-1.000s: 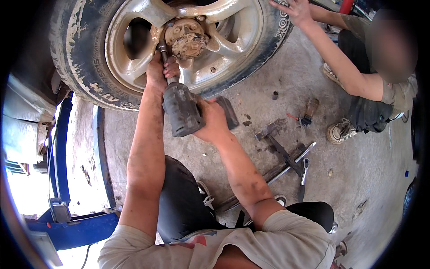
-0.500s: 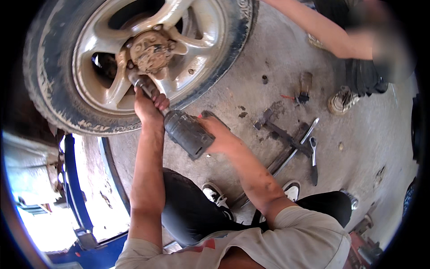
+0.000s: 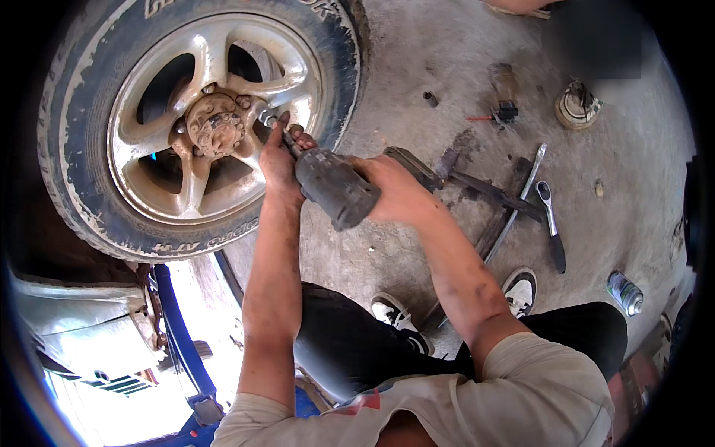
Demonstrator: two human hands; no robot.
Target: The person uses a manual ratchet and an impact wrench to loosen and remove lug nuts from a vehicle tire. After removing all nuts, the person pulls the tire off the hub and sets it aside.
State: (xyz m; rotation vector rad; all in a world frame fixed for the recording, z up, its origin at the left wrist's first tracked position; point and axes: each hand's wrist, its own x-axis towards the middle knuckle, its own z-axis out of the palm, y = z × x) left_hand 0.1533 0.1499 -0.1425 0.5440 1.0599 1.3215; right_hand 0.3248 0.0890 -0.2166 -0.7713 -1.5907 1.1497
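A black cordless impact wrench (image 3: 335, 186) is between my two hands, pointing up and left at a muddy car wheel (image 3: 319, 112). My right hand (image 3: 393, 188) is wrapped round its handle, the battery (image 3: 414, 168) showing beyond. My left hand (image 3: 280, 165) closes round the extension at its front. A shiny socket (image 3: 267, 118) sticks out past the left fingers, beside the dirt-caked hub (image 3: 216, 125). It appears off the lug nuts (image 3: 243, 102); whether it touches the spoke I cannot tell.
On the concrete lie a hammer (image 3: 488, 192), a long metal bar (image 3: 527, 182), a ratchet (image 3: 552, 227), a loose dark socket (image 3: 430, 97) and a spray can (image 3: 625, 293). Another person's shoe (image 3: 578, 104) stands at the upper right. A blue metal post (image 3: 183, 335) rises at the lower left.
The socket has come away from the lower-left lug nut to the right side of the hub. Both hands still hold the impact wrench. The view has shifted, and the other person's arm has mostly left it.
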